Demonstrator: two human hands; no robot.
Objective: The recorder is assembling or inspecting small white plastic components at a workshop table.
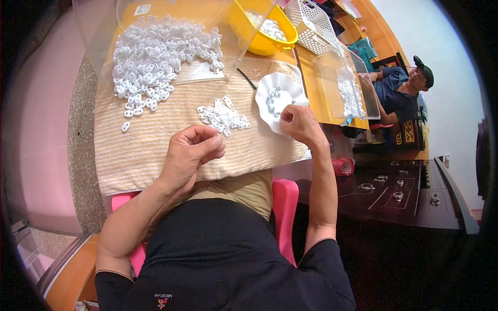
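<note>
My left hand (193, 154) is closed in a pinch in front of a small heap of white oval plastic pieces (224, 115), each with two holes. Whatever its fingertips may hold is hidden. To the right, my right hand (302, 124) reaches over the near rim of a white scalloped dish (263, 106), its fingers bent together and pointing down. Inside that dish lie many tiny grey parts (280, 97), too small to name. I cannot make out what, if anything, the right fingers grip.
A striped towel (135, 166) covers the table. Farther off, a clear bin (207, 75) spills a large pile of white pieces (161, 59). Beyond the dish are a yellow basket (259, 44), a white perforated basket (311, 26) and another clear bin (332, 88). A person (397, 90) sits at right.
</note>
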